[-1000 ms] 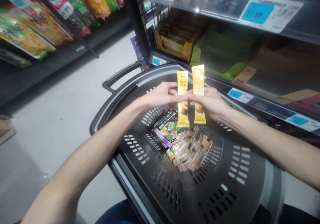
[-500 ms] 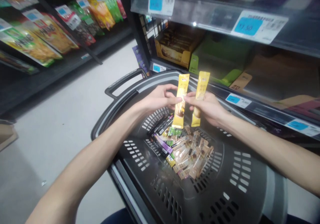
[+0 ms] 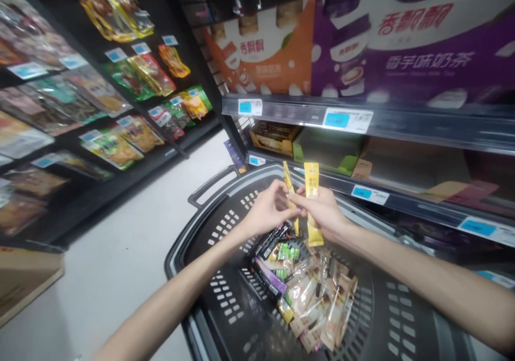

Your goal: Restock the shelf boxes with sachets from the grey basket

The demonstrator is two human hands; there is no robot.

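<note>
My left hand [image 3: 269, 210] pinches a slim yellow stick sachet [image 3: 287, 175], which is turned nearly edge-on. A second yellow stick sachet [image 3: 315, 234] stands upright in my right hand [image 3: 326, 215], its printed front towards me. Fingertips of both hands meet around the left sachet. Under them is a dark shopping basket [image 3: 376, 259] with slotted walls. On its bottom lies a pile of beige stick sachets [image 3: 317, 296]. Black sachets [image 3: 273, 240], a purple one [image 3: 272, 278] and some green and yellow ones lie to the left of that pile.
A shelf on the right carries orange [image 3: 277, 50] and purple cartons [image 3: 426, 60]. Below them are open display boxes [image 3: 276, 137] and a price-tag rail [image 3: 418, 203]. Hanging snack bags [image 3: 116, 146] fill the left rack. A cardboard box [image 3: 28, 280] stands on the pale floor.
The view has tipped up, showing more shelving. The left sachet has turned from face-on to nearly edge-on. The right sachet now faces me more squarely, and my hands have drawn closer together.
</note>
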